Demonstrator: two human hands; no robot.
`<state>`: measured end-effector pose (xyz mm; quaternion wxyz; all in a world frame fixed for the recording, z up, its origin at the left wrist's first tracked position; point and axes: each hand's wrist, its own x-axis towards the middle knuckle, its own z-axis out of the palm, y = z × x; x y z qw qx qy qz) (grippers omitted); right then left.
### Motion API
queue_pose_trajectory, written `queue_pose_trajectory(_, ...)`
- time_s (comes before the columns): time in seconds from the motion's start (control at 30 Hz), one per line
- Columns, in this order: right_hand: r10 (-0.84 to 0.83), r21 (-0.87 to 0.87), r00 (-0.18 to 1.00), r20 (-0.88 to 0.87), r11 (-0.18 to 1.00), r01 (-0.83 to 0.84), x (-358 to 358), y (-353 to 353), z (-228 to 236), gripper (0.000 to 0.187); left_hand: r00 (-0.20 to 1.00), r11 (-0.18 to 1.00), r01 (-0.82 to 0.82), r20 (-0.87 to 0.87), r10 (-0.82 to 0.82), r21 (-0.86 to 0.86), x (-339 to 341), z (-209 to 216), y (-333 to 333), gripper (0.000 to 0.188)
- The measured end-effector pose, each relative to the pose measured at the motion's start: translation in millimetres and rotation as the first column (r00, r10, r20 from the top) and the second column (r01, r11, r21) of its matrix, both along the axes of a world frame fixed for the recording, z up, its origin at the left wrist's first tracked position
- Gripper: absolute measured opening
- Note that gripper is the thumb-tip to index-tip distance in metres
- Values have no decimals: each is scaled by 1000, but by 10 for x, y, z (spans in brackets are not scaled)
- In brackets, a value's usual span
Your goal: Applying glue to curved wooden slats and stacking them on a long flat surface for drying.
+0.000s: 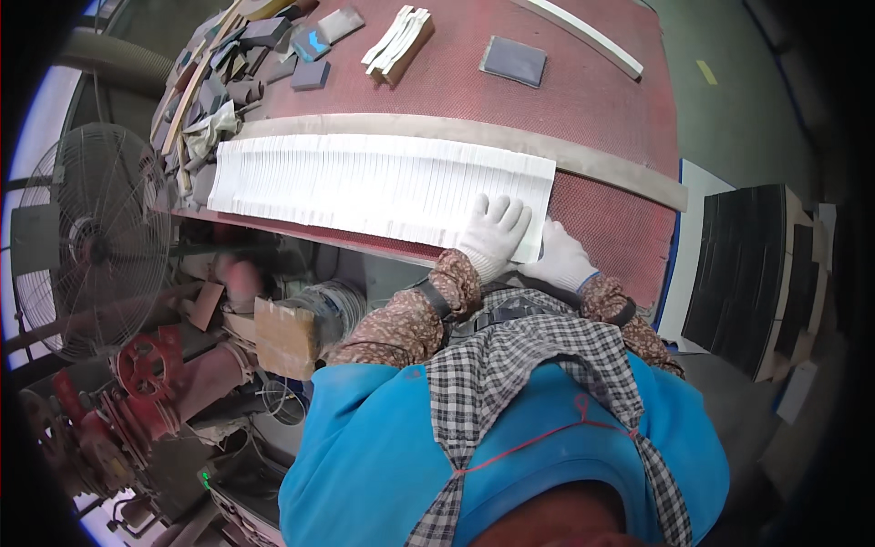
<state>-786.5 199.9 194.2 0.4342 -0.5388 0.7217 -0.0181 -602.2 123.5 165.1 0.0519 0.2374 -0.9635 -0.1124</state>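
A long row of thin white strips point(365, 187), packed side by side, lies along the table's near edge. Their shared top surface has a shallow hollow running lengthwise. My left hand point(494, 235), in a white glove, rests on the row near its right end, palm down with fingers spread. My right hand point(561, 258), gloved as well, touches the right end at the near corner. Its thumb side points up along the end face, apart from the other fingers, whose tips are partly hidden.
Behind the row a long grey-brown bar point(437, 130) crosses the red mesh-topped table point(602, 118). Farther back are curved white pieces point(397, 44) and a grey sanding block point(515, 61). Scattered blocks and cloths point(219, 91) crowd the left. A large fan point(91, 242) stands left; dark stacked panels point(743, 273) stand right.
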Motion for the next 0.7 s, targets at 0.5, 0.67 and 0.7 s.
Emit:
queue_pose_trajectory(0.5,-280,-5,907,315,955,296,-444,-109,-289,107,921,926,-378,106,376,7,982,62,118,118)
queue_pose_trajectory(0.67,-222,-218,969,112,946,242,-159,-319,-429,64,873,887,-459,159,462,-54,1368,32,-153,113)
queue_pose_trajectory(0.7,-236,-193,967,98,948,251,-136,-346,-427,67,880,897,-437,172,443,-72,1363,23,-237,114)
